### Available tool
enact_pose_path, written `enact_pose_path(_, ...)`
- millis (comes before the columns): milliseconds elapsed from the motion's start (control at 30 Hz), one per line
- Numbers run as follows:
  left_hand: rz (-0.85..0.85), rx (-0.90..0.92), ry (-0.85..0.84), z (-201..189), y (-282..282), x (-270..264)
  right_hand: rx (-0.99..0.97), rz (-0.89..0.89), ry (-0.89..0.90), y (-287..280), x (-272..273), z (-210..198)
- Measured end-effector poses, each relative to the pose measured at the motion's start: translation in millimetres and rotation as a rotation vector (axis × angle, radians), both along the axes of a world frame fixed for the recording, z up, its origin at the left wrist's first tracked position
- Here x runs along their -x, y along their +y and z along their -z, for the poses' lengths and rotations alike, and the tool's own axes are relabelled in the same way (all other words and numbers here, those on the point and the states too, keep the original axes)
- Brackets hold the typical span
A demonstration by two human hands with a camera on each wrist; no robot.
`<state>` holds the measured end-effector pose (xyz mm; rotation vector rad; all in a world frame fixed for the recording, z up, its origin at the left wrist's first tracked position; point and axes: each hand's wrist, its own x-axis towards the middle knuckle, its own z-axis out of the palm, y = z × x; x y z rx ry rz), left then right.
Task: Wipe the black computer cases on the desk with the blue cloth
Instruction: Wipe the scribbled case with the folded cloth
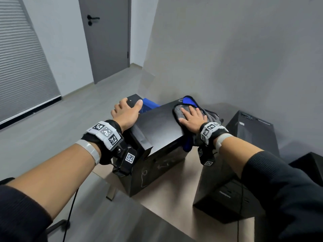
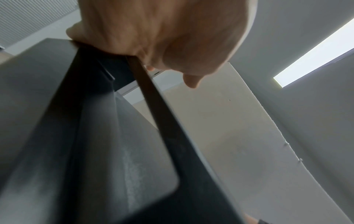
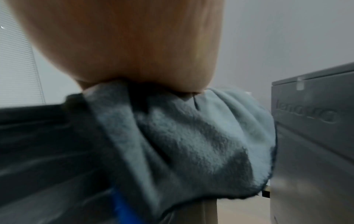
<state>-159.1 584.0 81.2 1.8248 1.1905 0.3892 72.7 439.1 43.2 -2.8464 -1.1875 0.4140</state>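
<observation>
A black computer case (image 1: 157, 124) stands on the desk (image 1: 174, 186) in the head view. My left hand (image 1: 131, 104) grips its far left corner, thumb on one side and fingers on the other. On the case's right top edge lies the cloth (image 1: 187, 103), grey on one face and blue on the other. My right hand (image 1: 191, 115) presses flat on it with fingers spread. The left wrist view shows the left hand (image 2: 162, 37) curled over the case's edge (image 2: 76, 136). In the right wrist view my palm (image 3: 124, 45) bears down on the cloth (image 3: 182, 136).
More black cases stand nearby: one to the right (image 1: 251, 131), its embossed side also in the right wrist view (image 3: 310, 136), one at the front right (image 1: 223, 194), one at the far right edge (image 1: 307, 163). A blue box (image 1: 149, 105) sits behind the middle case. The wall is close behind.
</observation>
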Motion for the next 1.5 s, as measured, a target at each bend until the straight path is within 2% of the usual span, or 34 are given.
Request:
enact_pose_path(100,-0.001,-0.067,0.055,7,-5,1,-0.046,0.118,0.013,-9,21,3)
enact_pose_path(167,-0.008,-0.133,0.117,12,-9,1,-0.055,0.064,0.030,-9,49,6)
enact_pose_path(267,-0.003,-0.184,0.149,16,-12,1,-0.050,-0.107,0.022,-16,80,13)
enact_pose_path(367,0.011,-0.207,0.160,18,-9,3,-0.029,-0.164,0.007,-20,49,11)
enact_pose_path(467,0.029,-0.208,0.162,19,-10,3,-0.007,0.011,-0.033,-14,-5,7)
enact_pose_path(533,0.038,-0.220,0.173,17,-10,3,0.040,0.063,-0.049,3,-26,5)
enact_pose_path(767,0.054,-0.255,0.218,20,-8,3,0.082,-0.045,0.001,76,-47,-1)
enact_pose_path(933,0.060,-0.268,0.205,20,-10,3,0.109,-0.099,0.024,85,-57,-5)
enact_pose_path(1033,0.069,-0.279,0.180,20,-11,4,0.104,-0.128,0.007,77,-37,-8)
enact_pose_path(1100,0.051,-0.273,0.149,21,-10,5,0.113,-0.210,0.014,69,-9,-8)
enact_pose_path(1233,-0.029,-0.196,0.035,16,-11,0,0.117,-0.451,0.028,40,70,-8)
enact_pose_path(1333,-0.051,-0.250,0.060,17,-13,-3,0.107,-0.662,0.047,10,111,-4)
enact_pose_path(1433,-0.022,-0.324,0.088,22,-13,0,0.002,-0.752,0.070,-24,105,2)
enact_pose_path(1500,-0.002,-0.323,0.090,23,-13,3,-0.040,-0.669,0.042,-35,78,5)
